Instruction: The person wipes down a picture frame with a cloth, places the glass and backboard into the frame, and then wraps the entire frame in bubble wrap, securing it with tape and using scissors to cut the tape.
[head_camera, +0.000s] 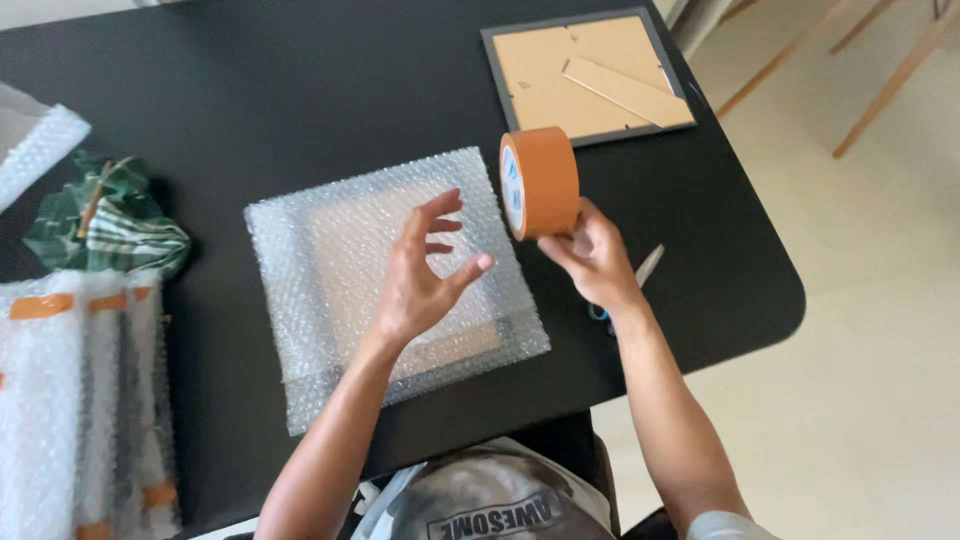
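My right hand (592, 258) holds the tape (541, 182), a fat roll of orange-brown tape with a pale core, gripped at its lower edge by my fingers (560, 248). It stands on edge in the air, the open core facing left, above the right side of the parcel (330, 250). The parcel is a flat, square thing wrapped in clear bubble wrap, lying flat on the black bench (250, 90), turned a little out of line with its edge. A paler square shows through the wrap. My left hand (425, 270) hovers open over the parcel's middle, fingers spread and loosely curled; I cannot tell whether it touches.
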